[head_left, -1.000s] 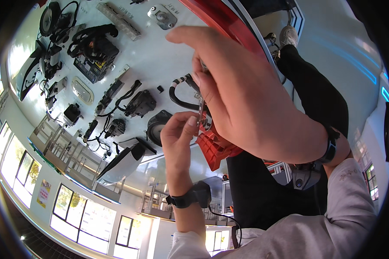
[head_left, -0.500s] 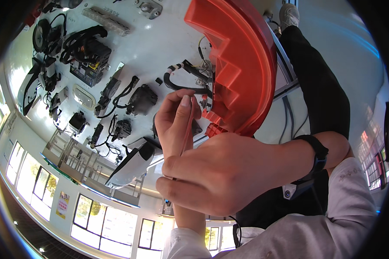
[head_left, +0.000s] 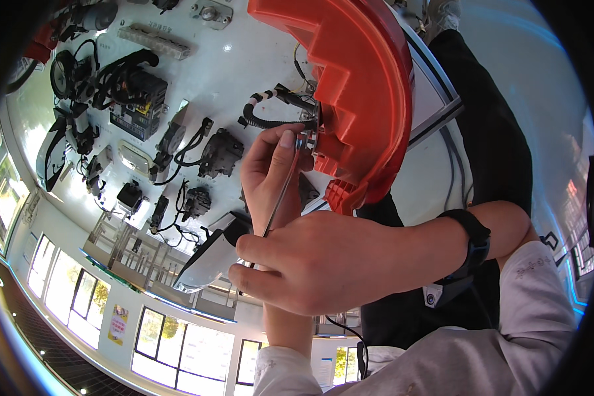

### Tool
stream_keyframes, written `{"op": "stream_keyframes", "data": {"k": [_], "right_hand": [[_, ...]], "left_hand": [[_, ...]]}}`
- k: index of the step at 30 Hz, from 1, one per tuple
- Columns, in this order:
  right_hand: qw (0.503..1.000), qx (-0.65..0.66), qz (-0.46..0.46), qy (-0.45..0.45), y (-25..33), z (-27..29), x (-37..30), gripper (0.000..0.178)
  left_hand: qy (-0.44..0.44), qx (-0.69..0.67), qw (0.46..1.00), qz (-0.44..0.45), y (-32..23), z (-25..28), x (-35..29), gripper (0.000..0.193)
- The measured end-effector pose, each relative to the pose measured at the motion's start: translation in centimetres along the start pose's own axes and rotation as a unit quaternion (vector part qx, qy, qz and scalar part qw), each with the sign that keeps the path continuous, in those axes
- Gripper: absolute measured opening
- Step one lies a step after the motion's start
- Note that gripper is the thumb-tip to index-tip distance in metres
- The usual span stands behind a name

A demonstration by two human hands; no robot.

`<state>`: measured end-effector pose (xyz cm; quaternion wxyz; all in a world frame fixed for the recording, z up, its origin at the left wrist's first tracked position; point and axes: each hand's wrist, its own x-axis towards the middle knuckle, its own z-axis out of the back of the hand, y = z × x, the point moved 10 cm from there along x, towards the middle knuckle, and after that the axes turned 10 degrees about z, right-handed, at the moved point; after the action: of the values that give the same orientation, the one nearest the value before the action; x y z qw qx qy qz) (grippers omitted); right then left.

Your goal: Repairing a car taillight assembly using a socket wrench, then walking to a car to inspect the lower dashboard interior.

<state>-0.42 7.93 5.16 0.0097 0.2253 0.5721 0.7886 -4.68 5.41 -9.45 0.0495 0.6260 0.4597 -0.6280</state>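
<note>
A thin metal rod [head_left: 281,195] runs between my hands; any handle it has is hidden in my fist. My right hand [head_left: 330,257], with a black band on its wrist, is closed round its lower end. Beyond it, my left hand [head_left: 270,168] pinches near the rod's upper tip with thumb and fingers. That tip lies beside small metal fittings [head_left: 310,140] at the inner edge of a large curved red plastic part [head_left: 369,86] with stepped teeth. From the same spot a black corrugated cable sleeve [head_left: 264,122] curves off to the left.
On the pale board at left are mounted a fuse box [head_left: 137,109], a black module [head_left: 221,153], wiring harnesses and a mirror-like white and black housing [head_left: 211,254]. A metal frame edge [head_left: 435,122] runs behind the red part, with dark cables [head_left: 450,165] below it.
The view has shifted, so the red part sits further left and higher. My left fingertips are now closer to the fittings, and the rod's tip has come up against them with my hands.
</note>
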Motion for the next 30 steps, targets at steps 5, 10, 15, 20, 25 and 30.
{"op": "stream_keyframes", "data": {"k": [5,10,15,20,25,30], "right_hand": [[0.998,-0.025,-0.004,-0.052,-0.1,0.5,-0.4,0.028],[0.998,-0.006,0.005,-0.056,0.0,0.7,-0.4,0.041],[0.996,0.006,0.031,-0.084,0.4,1.3,-0.4,0.053],[1.000,0.007,0.006,-0.019,-0.3,1.2,-0.5,0.045],[0.993,-0.098,-0.046,-0.056,-1.5,4.0,0.8,0.037],[0.986,-0.076,-0.016,-0.149,-3.1,10.3,1.4,0.026]], "left_hand": [[0.005,0.026,1.000,0.005,0.3,0.2,0.4,0.019],[0.002,0.027,0.999,0.023,0.6,0.1,0.6,0.021],[0.017,0.022,0.999,0.039,0.8,0.3,0.6,0.024],[-0.034,0.043,0.997,0.060,1.6,0.2,0.3,0.030],[-0.093,0.042,0.991,0.083,1.1,0.5,-0.5,0.030],[-0.124,0.042,0.986,0.102,1.0,0.9,-1.1,0.029]]}}
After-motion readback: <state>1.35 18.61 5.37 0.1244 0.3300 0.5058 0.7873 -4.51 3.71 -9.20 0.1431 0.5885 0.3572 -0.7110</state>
